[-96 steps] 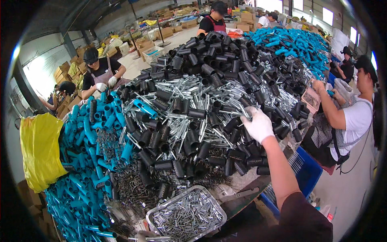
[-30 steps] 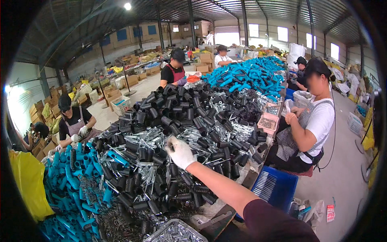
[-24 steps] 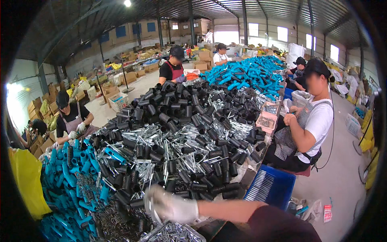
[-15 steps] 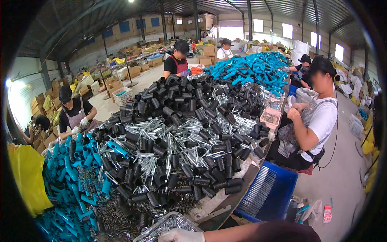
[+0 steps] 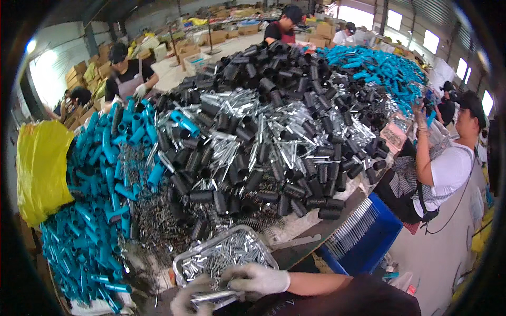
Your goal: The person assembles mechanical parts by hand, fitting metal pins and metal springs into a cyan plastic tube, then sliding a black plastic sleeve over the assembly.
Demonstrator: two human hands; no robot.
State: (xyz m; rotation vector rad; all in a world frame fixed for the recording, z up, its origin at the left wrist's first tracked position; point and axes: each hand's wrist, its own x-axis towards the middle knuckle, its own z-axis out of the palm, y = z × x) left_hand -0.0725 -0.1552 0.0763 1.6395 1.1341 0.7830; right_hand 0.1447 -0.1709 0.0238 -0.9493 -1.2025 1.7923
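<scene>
My right hand (image 5: 259, 278), in a white glove, reaches in from the right over the near edge of a clear tray (image 5: 178, 262) of small metal pins (image 5: 227, 254). Its fingers are curled in and closed; what they hold is hidden. Facing it at the lower edge, my gloved left hand (image 5: 191, 299) is smeared by motion, so its grip does not show. Shiny metal pieces (image 5: 215, 297) lie between the two hands; which hand holds them I cannot tell. Beyond the tray, dark springs (image 5: 158, 221) spread in a loose heap.
Black ribbed sleeves (image 5: 253, 179) and silver rods (image 5: 284, 142) are heaped across the table. Teal tubes (image 5: 95, 221) pile up at left beside a yellow sack (image 5: 43, 168). A blue bin (image 5: 377, 237) of rods stands at right. Co-workers (image 5: 453, 163) sit around the table.
The view has swung left and downward, bringing more of the pin tray into sight. My left hand now shows, and my right hand is seen more fully over the tray.
</scene>
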